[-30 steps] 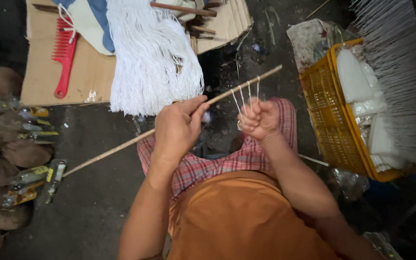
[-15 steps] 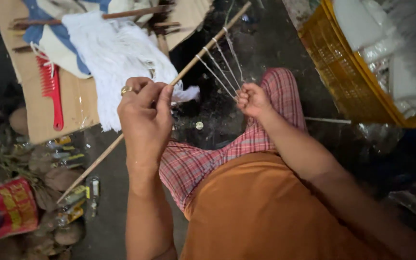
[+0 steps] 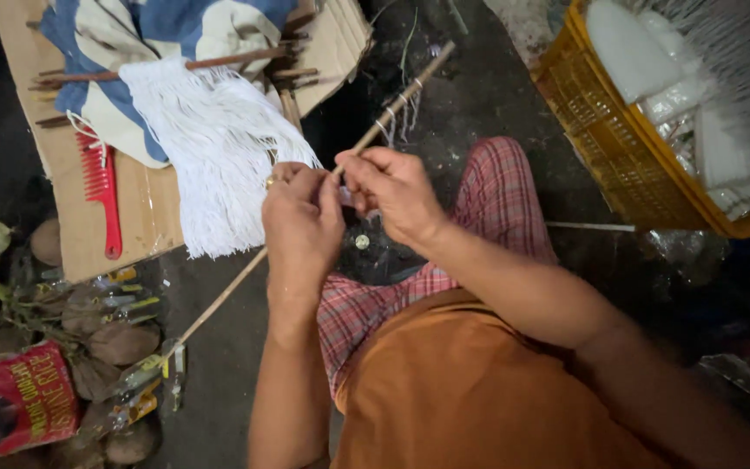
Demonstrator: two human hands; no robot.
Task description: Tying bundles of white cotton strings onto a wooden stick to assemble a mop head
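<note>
Orange cloth covers the lap nearest the camera. Above it, the left hand and right hand meet, both pinched shut on a thin wooden stick running diagonally. Beyond lie white fringe, a red comb and a yellow basket.

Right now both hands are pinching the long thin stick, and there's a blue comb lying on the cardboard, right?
Not quite: the comb is red, not blue, as the head view shows. The rest holds: the left hand and right hand both pinch the long thin stick, and the comb lies on the cardboard.
</note>
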